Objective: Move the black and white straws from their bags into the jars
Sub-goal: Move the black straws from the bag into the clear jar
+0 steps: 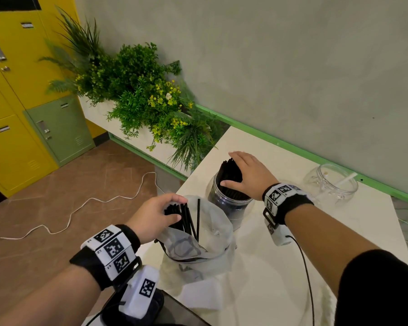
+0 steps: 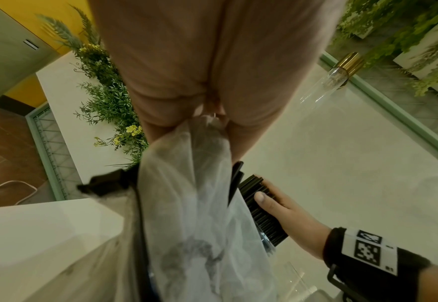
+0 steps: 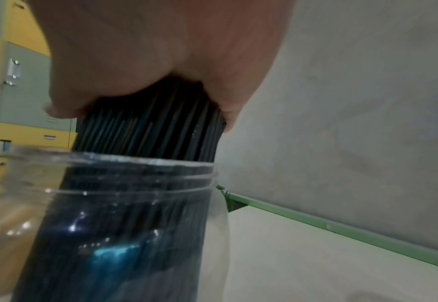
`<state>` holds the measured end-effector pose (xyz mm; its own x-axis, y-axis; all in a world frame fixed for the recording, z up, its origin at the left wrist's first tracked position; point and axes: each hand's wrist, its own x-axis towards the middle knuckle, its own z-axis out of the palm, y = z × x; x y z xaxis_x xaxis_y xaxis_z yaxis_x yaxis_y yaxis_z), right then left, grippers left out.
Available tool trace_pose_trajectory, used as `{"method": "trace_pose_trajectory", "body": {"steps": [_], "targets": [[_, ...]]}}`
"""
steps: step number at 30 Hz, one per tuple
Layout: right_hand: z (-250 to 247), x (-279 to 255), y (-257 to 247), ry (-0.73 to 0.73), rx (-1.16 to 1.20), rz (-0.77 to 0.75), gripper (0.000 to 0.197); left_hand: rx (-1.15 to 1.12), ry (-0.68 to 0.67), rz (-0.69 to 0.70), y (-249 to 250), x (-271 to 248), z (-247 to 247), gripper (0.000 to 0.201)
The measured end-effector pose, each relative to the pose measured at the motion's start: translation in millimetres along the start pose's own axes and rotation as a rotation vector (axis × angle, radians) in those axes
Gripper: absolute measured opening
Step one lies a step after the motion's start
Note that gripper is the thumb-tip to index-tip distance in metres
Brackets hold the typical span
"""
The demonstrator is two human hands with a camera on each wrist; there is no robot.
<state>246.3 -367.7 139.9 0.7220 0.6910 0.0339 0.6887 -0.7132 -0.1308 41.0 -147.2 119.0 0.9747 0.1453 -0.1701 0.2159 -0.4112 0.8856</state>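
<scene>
My right hand [image 1: 228, 170] grips a thick bundle of black straws [image 1: 233, 182] that stands in a clear jar [image 1: 231, 209] on the white table [image 1: 280, 267]. The right wrist view shows my right hand [image 3: 142, 102] curled round the bundle [image 3: 148, 132], with the lower ends inside the jar [image 3: 114, 179]. My left hand [image 1: 174, 208] holds up the rim of a translucent bag [image 1: 198, 243], in front of the jar. A few black straws [image 1: 190, 217] poke out of it beside the fingers. In the left wrist view my left hand [image 2: 210, 116] pinches the bag [image 2: 186, 204].
A second clear jar [image 1: 331, 184] with one white straw [image 1: 345, 180] stands at the back right by the green rail [image 1: 292, 147]. A flat white bag or sheet [image 1: 198, 295] lies under the held bag. A planter [image 1: 151, 97] borders the table's left end. Lockers [image 1: 14, 137] stand on the left.
</scene>
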Motion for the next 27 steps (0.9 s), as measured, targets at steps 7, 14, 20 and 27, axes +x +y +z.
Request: {"method": "trace_pose_trajectory", "body": {"steps": [7, 14, 20, 27], "targets": [[8.3, 3.7, -8.2, 0.296, 0.050, 0.020, 0.070, -0.012, 0.033, 0.003, -1.6, 5.6, 2.2, 0.033], [-0.8, 7.8, -5.8, 0.286, -0.069, 0.065, 0.081, -0.017, 0.058, 0.029, 4.1, 9.2, 2.0, 0.036], [-5.6, 22.7, -12.8, 0.076, -0.111, -0.035, 0.064, -0.031, 0.060, 0.007, 6.8, 10.4, 5.2, 0.036], [-9.1, 28.8, -10.8, 0.035, -0.057, 0.038, 0.048, -0.054, 0.076, -0.015, 7.5, 9.2, 5.1, 0.036]]}}
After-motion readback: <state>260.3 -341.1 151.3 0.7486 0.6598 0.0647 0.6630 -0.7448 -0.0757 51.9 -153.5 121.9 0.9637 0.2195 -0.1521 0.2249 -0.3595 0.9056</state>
